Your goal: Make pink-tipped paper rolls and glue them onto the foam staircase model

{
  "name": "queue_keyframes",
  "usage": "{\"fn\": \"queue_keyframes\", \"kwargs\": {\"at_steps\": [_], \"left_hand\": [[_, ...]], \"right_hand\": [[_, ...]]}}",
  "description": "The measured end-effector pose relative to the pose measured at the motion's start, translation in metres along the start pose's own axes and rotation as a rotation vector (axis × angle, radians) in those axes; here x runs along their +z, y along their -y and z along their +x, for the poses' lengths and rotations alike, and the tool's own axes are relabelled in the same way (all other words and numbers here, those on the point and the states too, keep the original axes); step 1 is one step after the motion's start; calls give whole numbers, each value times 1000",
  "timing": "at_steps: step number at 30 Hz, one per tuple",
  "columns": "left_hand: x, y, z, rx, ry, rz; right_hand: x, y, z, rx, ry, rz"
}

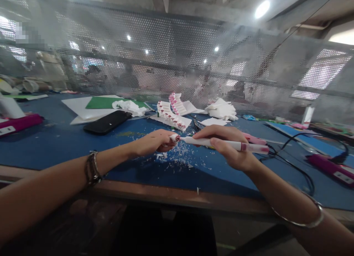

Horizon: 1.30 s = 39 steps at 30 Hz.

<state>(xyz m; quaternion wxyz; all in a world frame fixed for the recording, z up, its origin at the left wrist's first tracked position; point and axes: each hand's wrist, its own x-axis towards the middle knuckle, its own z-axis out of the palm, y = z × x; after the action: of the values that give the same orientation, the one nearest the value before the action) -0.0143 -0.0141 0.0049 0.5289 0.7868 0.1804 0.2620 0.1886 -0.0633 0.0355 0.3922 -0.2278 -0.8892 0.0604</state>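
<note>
My left hand point(158, 141) is closed around a small white piece point(174, 138) with a dark red patterned end; its exact kind is not clear. In my right hand point(228, 143) is a white marker pen point(233, 144) with a reddish-pink end, held like a pencil. The pen's tip meets or nearly meets the red end of the small piece. Beyond my hands lies a white ridged strip point(173, 117) lined with small red-marked pieces. Behind it stands a second ridged strip point(178, 104) with pink-marked pieces.
White shavings point(181, 156) litter the blue table point(116, 163) beneath my hands. A black phone point(107, 122) lies left, near green and white sheets. Crumpled tissues point(221, 109) sit behind. Black cables point(295, 167) and a magenta power strip point(330, 169) are on the right. A perforated screen point(155, 60) closes off the back.
</note>
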Motion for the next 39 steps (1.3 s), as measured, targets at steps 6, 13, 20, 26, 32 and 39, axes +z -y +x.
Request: {"fn": "queue_keyframes", "kwargs": {"at_steps": [6, 13, 20, 26, 32, 39], "left_hand": [[1, -2, 1, -7, 17, -5], [3, -4, 0, -19, 13, 14], [-1, 2, 0, 0, 14, -18], [-1, 1, 0, -25, 6, 25], [0, 1, 0, -13, 31, 28], [0, 0, 0, -16, 24, 73]], "right_hand": [[0, 1, 1, -21, 27, 1], [0, 1, 0, -25, -3, -6], [1, 2, 1, -21, 25, -10], [1, 2, 0, -27, 13, -16], [1, 2, 0, -47, 24, -24], [1, 3, 1, -54, 33, -13]]}}
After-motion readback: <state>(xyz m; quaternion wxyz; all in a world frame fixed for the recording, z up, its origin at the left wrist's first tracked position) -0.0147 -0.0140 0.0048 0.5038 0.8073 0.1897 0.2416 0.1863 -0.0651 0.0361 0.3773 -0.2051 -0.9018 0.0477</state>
